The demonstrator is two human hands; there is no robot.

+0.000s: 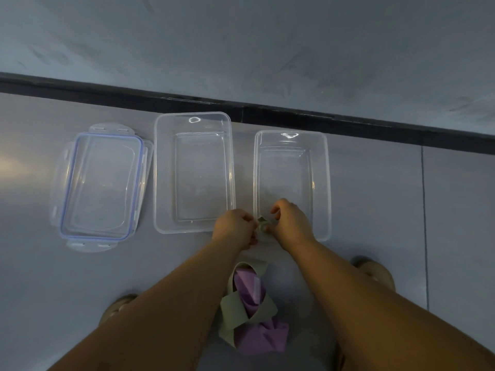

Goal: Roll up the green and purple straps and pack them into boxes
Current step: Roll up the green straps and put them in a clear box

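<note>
Green strap (234,307) rolling looks barely begun: the left hand (234,226) and right hand (290,223) pinch its leading end into a small coil at the near rim of the right box (328,183), each grip closed on the soft, flat band. The slack trails back from that box along the floor (375,196), tangled with the crumpled purple strap (257,336). Next, likely: even turns, feeding the slack free of the tangle. Left of the clear, hard-plastic right box stand the second box (158,178) and a blue-sealed lid (101,186).
</note>
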